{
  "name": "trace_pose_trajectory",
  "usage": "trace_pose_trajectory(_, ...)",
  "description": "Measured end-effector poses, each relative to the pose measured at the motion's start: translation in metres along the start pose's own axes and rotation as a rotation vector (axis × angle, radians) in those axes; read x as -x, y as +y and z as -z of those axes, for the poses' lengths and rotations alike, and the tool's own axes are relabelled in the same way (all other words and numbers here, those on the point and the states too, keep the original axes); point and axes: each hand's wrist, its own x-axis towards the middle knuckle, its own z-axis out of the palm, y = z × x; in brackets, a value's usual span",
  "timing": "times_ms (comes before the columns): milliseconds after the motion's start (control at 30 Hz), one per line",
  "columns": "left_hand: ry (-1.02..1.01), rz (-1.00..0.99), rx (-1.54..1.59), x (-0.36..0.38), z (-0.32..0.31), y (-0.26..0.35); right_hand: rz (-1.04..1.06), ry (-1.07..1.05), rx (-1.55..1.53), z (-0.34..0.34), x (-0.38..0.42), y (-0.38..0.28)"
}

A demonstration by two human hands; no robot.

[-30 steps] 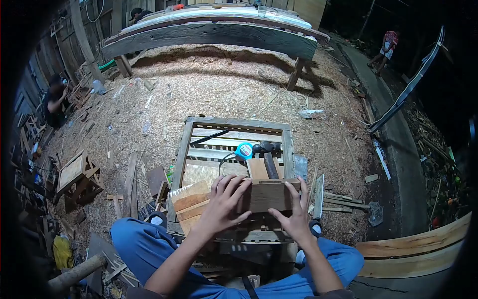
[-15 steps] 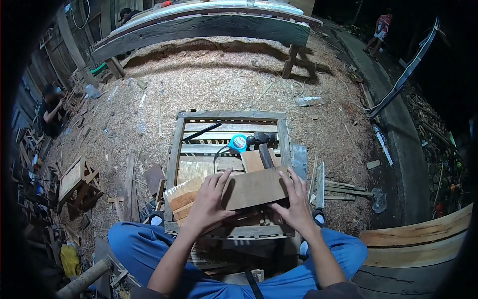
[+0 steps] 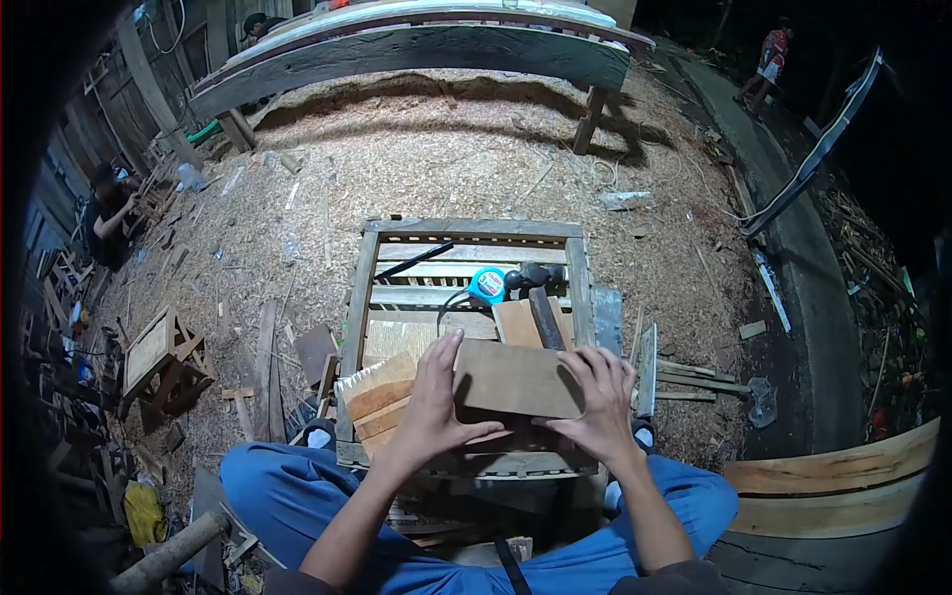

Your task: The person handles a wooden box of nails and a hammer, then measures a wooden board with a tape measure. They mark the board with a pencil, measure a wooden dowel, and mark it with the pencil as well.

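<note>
A brown rectangular wooden board (image 3: 518, 380) is held between my two hands above a slatted wooden frame (image 3: 476, 227). My left hand (image 3: 436, 397) grips its left end, and my right hand (image 3: 597, 405) has the right end. Beyond the board, a blue tape measure (image 3: 487, 285) lies on the slats beside a dark hammer head (image 3: 534, 277), whose handle (image 3: 544, 318) rests over light wood pieces. A black stick-like tool (image 3: 415, 261) lies at the frame's upper left. Reddish-brown wood pieces (image 3: 380, 400) sit left of my left hand.
A long wooden bench (image 3: 416, 58) spans the back over wood shavings. One person (image 3: 107, 218) crouches at left; another (image 3: 773, 61) is on the path at upper right. A small wooden stool (image 3: 154, 357) stands left, and planks (image 3: 843, 461) lie at lower right.
The board has tilted, its right end now lower and its face turned more toward me. Both hands have shifted with it. The whole view has moved slightly.
</note>
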Motion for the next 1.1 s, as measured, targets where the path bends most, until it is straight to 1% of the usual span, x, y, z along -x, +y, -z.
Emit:
trace_pose_trajectory(33,0.005,0.003,-0.003,0.002,0.001,-0.001,0.006,-0.001,-0.002,-0.001,0.001,0.001)
trace_pose_trajectory(100,-0.124,0.063,0.008,0.004,0.004,-0.006,-0.105,0.100,0.045,-0.002,0.000,0.004)
trace_pose_trajectory(133,-0.233,0.144,-0.025,0.009,0.004,-0.005,-0.147,0.138,0.073,-0.005,0.002,0.006)
trace_pose_trajectory(167,-0.231,0.146,-0.021,0.010,0.002,-0.006,-0.144,0.134,0.076,-0.005,0.002,0.006)
trace_pose_trajectory(233,-0.297,0.049,-0.157,0.015,0.000,-0.006,-0.242,0.173,0.096,-0.006,0.003,0.004)
trace_pose_trajectory(267,-0.343,0.085,-0.176,0.015,0.001,-0.008,-0.266,0.165,0.091,-0.005,0.004,0.001)
trace_pose_trajectory(300,-0.344,0.088,-0.176,0.015,0.000,-0.009,-0.267,0.162,0.090,-0.006,0.004,-0.001)
trace_pose_trajectory(500,-0.284,0.059,-0.094,0.012,0.004,-0.013,-0.325,0.094,0.103,-0.005,0.007,-0.003)
trace_pose_trajectory(567,-0.207,0.003,-0.087,0.009,0.010,-0.009,-0.260,0.097,0.081,-0.003,0.008,0.002)
trace_pose_trajectory(600,-0.214,-0.002,-0.087,0.008,0.011,-0.010,-0.268,0.100,0.081,-0.004,0.008,0.004)
trace_pose_trajectory(667,-0.154,-0.044,-0.100,0.008,0.014,-0.013,-0.281,0.100,-0.014,-0.006,0.010,0.008)
trace_pose_trajectory(700,-0.160,-0.047,-0.099,0.008,0.016,-0.015,-0.288,0.102,-0.014,-0.007,0.012,0.010)
trace_pose_trajectory(767,-0.124,-0.052,-0.096,0.007,0.021,-0.017,-0.334,0.113,-0.119,-0.009,0.012,0.012)
trace_pose_trajectory(833,-0.149,-0.042,-0.145,0.007,0.031,-0.013,-0.346,0.138,-0.121,-0.010,0.012,0.010)
trace_pose_trajectory(900,-0.062,0.034,-0.088,0.012,0.033,-0.012,-0.357,0.157,-0.124,-0.008,0.010,0.009)
trace_pose_trajectory(933,-0.032,0.053,0.021,0.014,0.030,-0.015,-0.324,0.161,-0.091,-0.004,0.008,0.009)
trace_pose_trajectory(967,-0.032,0.058,0.020,0.015,0.032,-0.015,-0.290,0.165,-0.061,-0.001,0.007,0.008)
trace_pose_trajectory(1033,0.037,0.127,-0.066,0.018,0.039,-0.013,-0.268,0.164,-0.052,0.006,0.003,-0.001)
trace_pose_trajectory(1067,0.055,0.205,-0.009,0.018,0.040,-0.015,-0.252,0.169,-0.039,0.007,0.001,-0.004)
trace_pose_trajectory(1100,0.089,0.179,-0.022,0.018,0.042,-0.022,-0.244,0.163,-0.042,0.004,0.000,-0.006)
